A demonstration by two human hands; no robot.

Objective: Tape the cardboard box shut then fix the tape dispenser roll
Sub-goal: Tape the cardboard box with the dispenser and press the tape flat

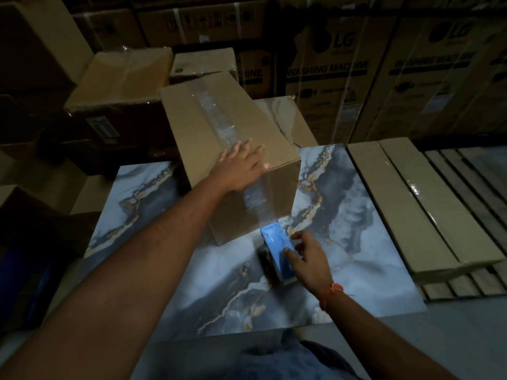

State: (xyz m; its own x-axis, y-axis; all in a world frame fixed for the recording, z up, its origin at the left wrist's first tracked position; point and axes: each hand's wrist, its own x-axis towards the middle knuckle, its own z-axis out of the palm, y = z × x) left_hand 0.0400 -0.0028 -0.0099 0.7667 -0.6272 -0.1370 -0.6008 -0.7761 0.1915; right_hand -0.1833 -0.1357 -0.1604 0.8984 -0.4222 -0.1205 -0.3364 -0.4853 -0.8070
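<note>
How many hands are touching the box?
1. The left hand presses flat on the cardboard box by the tape. The right hand is on the blue tape dispenser instead.

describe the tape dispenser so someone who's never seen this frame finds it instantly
Start at the marbled blue-grey slab in the middle, where a taped cardboard box sits. At the box's near bottom corner lies the tape dispenser, under the right hand. It is the only bright blue thing there, clear tape running from it up the box.

brown cardboard box (219,149), blue tape dispenser (277,249), blue-grey marble slab (356,229) showing gold veins, orange wrist thread (333,290) lower right.
</note>
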